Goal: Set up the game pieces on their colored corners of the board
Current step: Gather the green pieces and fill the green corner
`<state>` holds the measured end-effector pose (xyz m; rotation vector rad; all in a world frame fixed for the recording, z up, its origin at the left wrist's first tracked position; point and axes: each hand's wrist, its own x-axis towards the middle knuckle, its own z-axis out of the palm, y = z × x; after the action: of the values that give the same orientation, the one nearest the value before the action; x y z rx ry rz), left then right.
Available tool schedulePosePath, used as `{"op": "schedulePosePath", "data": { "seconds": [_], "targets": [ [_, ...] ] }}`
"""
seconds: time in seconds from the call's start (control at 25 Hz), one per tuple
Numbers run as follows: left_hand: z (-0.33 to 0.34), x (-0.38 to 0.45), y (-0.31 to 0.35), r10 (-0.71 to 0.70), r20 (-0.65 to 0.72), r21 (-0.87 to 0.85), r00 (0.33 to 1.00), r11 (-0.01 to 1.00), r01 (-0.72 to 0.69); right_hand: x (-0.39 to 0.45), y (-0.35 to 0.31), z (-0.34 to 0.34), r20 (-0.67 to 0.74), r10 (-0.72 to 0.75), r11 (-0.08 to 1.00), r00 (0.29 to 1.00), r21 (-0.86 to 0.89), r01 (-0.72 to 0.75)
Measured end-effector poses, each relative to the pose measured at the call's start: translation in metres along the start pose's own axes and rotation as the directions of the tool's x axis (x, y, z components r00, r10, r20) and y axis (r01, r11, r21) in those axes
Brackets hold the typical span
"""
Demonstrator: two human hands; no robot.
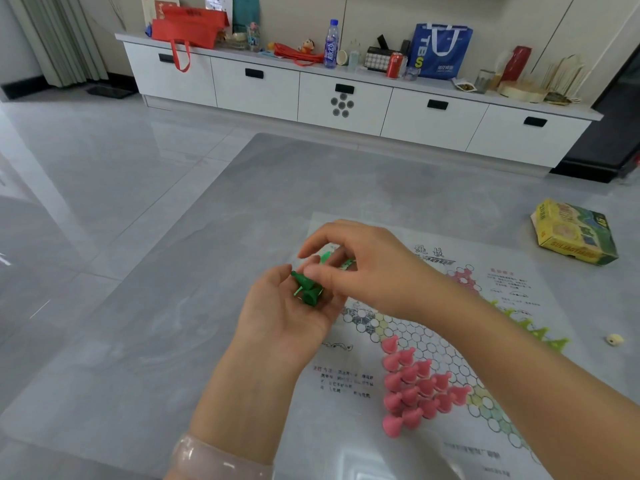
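Note:
A paper game board (433, 344) with a star of hexagon cells lies on the grey table. Several pink pieces (417, 382) stand packed on its near corner. Yellow-green pieces (535, 329) line the right corner, partly hidden by my right forearm. My left hand (287, 313) is cupped palm up over the board's left edge, holding several dark green pieces (306, 289). My right hand (356, 265) reaches into that palm, its thumb and fingers pinching at a green piece. The board's left corner is hidden beneath my hands.
A yellow-green game box (575, 233) lies on the table at the right. A small cream die (614, 339) sits near the right edge. A white low cabinet (343, 95) with bags, a bottle and a can stands across the tiled floor.

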<state>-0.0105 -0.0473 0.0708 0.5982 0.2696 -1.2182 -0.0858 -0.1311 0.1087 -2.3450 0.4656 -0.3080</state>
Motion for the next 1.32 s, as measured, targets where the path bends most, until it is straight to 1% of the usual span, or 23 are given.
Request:
{"op": "schedulePosePath", "data": {
  "seconds": [0.08, 0.12, 0.16, 0.2, 0.24, 0.28, 0.32, 0.36, 0.52, 0.68, 0.76, 0.88, 1.0, 1.04, 1.08, 1.12, 1.24, 1.32],
  "targets": [
    [-0.001, 0.000, 0.004, 0.033, -0.045, -0.059, 0.998, 0.998, -0.036, 0.005, 0.008, -0.005, -0.112, 0.067, 0.994, 0.991, 0.096, -0.056],
    [-0.002, 0.000, 0.006, 0.060, -0.066, -0.088, 0.996, 0.994, -0.065, 0.007, 0.015, -0.006, -0.150, 0.112, 0.990, 0.982, 0.104, -0.097],
    [-0.004, 0.000, 0.009, 0.088, -0.084, -0.113, 0.993, 0.989, -0.098, 0.010, 0.022, -0.005, -0.142, 0.144, 0.990, 0.979, 0.028, -0.141],
    [-0.004, -0.001, 0.012, 0.116, -0.099, -0.129, 0.988, 0.983, -0.128, 0.010, 0.030, -0.002, -0.075, 0.166, 0.977, 0.983, -0.125, -0.174],
    [-0.005, -0.001, 0.015, 0.140, -0.115, -0.135, 0.983, 0.979, -0.155, 0.010, 0.038, 0.004, 0.047, 0.200, 0.944, 0.979, -0.279, -0.179],
    [-0.006, 0.000, 0.018, 0.160, -0.131, -0.133, 0.978, 0.975, -0.178, 0.008, 0.043, 0.013, 0.174, 0.239, 0.912, 0.955, -0.378, -0.159],
    [-0.008, 0.000, 0.020, 0.177, -0.148, -0.124, 0.973, 0.973, -0.196, 0.006, 0.047, 0.021, 0.255, 0.268, 0.892, 0.929, -0.431, -0.138],
    [-0.009, 0.000, 0.022, 0.190, -0.162, -0.113, 0.968, 0.971, -0.210, 0.005, 0.049, 0.029, 0.275, 0.266, 0.882, 0.924, -0.456, -0.118],
    [-0.014, 0.000, 0.024, 0.213, -0.201, -0.083, 0.956, 0.969, -0.233, 0.010, 0.050, 0.046, 0.162, 0.147, 0.869, 0.976, -0.492, -0.049],
    [-0.015, -0.001, 0.026, 0.211, -0.216, -0.076, 0.953, 0.970, -0.232, 0.018, 0.047, 0.050, 0.150, 0.060, 0.815, 0.987, -0.579, 0.039],
    [-0.015, 0.000, 0.026, 0.202, -0.216, -0.066, 0.955, 0.973, -0.221, 0.021, 0.047, 0.049, 0.140, 0.076, 0.841, 0.987, -0.540, 0.012],
    [-0.014, 0.000, 0.026, 0.183, -0.212, -0.035, 0.960, 0.980, -0.195, 0.021, 0.053, 0.047, 0.104, 0.117, 0.911, 0.988, -0.407, -0.065],
    [-0.015, 0.001, 0.026, 0.181, -0.215, -0.034, 0.960, 0.981, -0.193, 0.018, 0.051, 0.038, -0.025, 0.176, 0.965, 0.984, -0.191, -0.178],
    [-0.016, 0.002, 0.026, 0.171, -0.212, -0.033, 0.962, 0.983, -0.182, 0.018, 0.045, 0.034, -0.060, 0.182, 0.977, 0.982, -0.106, -0.187],
    [-0.016, 0.002, 0.024, 0.146, -0.198, -0.033, 0.969, 0.987, -0.155, 0.018, 0.038, 0.028, -0.077, 0.157, 0.985, 0.985, -0.052, -0.162],
    [-0.016, 0.002, 0.022, 0.105, -0.170, -0.035, 0.980, 0.993, -0.113, 0.019, 0.030, 0.023, -0.076, 0.108, 0.993, 0.991, -0.046, -0.112],
    [-0.013, 0.000, 0.013, -0.012, -0.053, -0.042, 0.999, 0.999, 0.009, 0.019, 0.008, 0.017, 0.006, -0.033, 0.990, 0.999, -0.138, 0.033],
    [-0.011, -0.001, 0.009, -0.019, -0.029, -0.032, 0.999, 0.999, 0.018, 0.015, 0.002, 0.015, 0.056, -0.060, 0.982, 0.997, -0.174, 0.069]
  ]
}}
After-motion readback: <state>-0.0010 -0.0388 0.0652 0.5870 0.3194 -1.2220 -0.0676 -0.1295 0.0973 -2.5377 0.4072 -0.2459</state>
